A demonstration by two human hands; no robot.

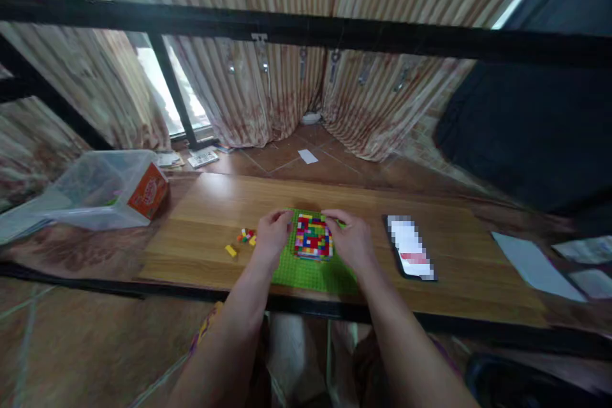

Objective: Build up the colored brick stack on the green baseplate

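On the wooden worktop, near its front edge, a green baseplate is lying flat, and a square block of multicoloured bricks is sitting on its far half. The person is bracketing that block from both sides: the left hand is curling against its left edge, the right hand against its right and far edge, fingers bent inward. Both hands are closing on the block, probably to steady it on the studs while pressing; whether the fingertips are gripping or only resting cannot be told.

The block is roughly square, so it is showing no clear long axis; its edges are running parallel to the baseplate's sides and to the worktop's front edge, its top face pointing up.

Just left of the left hand, a few loose bricks are lying within easy reach, with a single yellow brick a little nearer the person. A phone is lying flat to the right, well apart from the right hand. A clear plastic tub is standing off the worktop's left end.
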